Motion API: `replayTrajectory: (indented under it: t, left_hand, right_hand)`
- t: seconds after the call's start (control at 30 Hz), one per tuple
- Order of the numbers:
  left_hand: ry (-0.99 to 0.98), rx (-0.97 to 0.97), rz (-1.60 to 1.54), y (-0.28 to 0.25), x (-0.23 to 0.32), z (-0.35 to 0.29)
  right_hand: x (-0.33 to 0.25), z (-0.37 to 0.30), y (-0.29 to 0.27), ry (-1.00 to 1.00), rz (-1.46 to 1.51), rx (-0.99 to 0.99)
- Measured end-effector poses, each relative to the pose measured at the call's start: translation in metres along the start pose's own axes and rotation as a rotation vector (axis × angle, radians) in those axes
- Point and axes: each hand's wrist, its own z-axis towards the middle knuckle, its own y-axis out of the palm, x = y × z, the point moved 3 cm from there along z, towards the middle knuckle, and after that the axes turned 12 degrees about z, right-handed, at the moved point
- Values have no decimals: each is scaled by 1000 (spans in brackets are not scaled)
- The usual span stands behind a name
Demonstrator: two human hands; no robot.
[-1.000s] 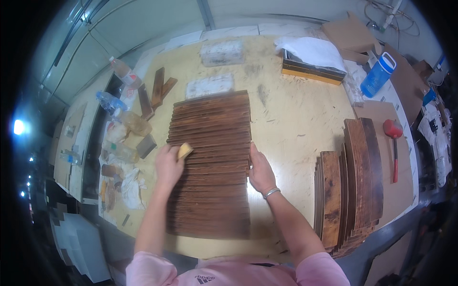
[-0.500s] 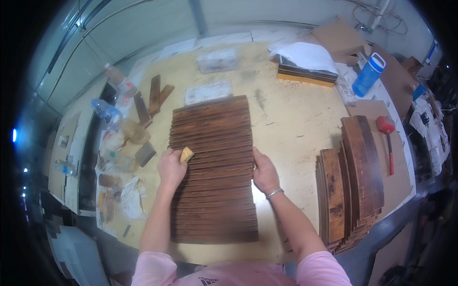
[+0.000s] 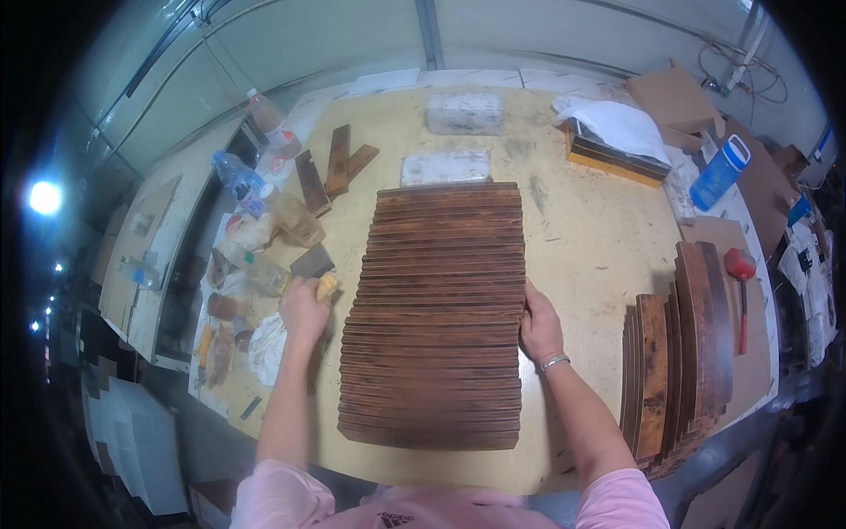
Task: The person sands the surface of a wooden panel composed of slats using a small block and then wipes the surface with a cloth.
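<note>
A row of dark brown slats (image 3: pixel 432 326) lies packed edge to edge in the middle of the counter (image 3: pixel 582 238), each slat running from left to right, with the ends slightly uneven along both sides. The right hand (image 3: pixel 541 328) rests against the row's right side, its fingers partly hidden at the slat ends, so I cannot tell whether that grip is spread or pressed together. Off the row's left side, apart from it, the left hand (image 3: pixel 304 310) has its grip pinching a small yellow block (image 3: pixel 327 286). Just beyond that hand lies a grey block (image 3: pixel 312 263), with plastic bottles (image 3: pixel 298 219) further out and a crumpled white cloth (image 3: pixel 267 348) beside the wrist. Past the far end of the row sits a whitish, smudged block (image 3: pixel 446 167); loose brown pieces (image 3: pixel 338 160) lie to its left. Well to the right stand stacked brown planks (image 3: pixel 652 353), then a red-headed mallet (image 3: pixel 740 264) and, further back, a blue bottle (image 3: pixel 720 174).
</note>
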Motion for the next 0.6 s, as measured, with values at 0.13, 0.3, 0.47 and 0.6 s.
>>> replayTrajectory:
  t: [0.13,0.3,0.47,0.6]
  left_hand:
    - [82,116,-176,5,49,-13]
    - [223,-10,-84,18,47,-22]
    - [106,173,-21,8,16,-5]
    - [453,129,-320,-5,158,-5]
  right_hand:
    - [-7,1,7,40,14,-45]
    - [-9,2,4,-14,-5,-17]
    - [-25,3,-3,73,17,-42]
    - [-14,3,-3,47,40,-5]
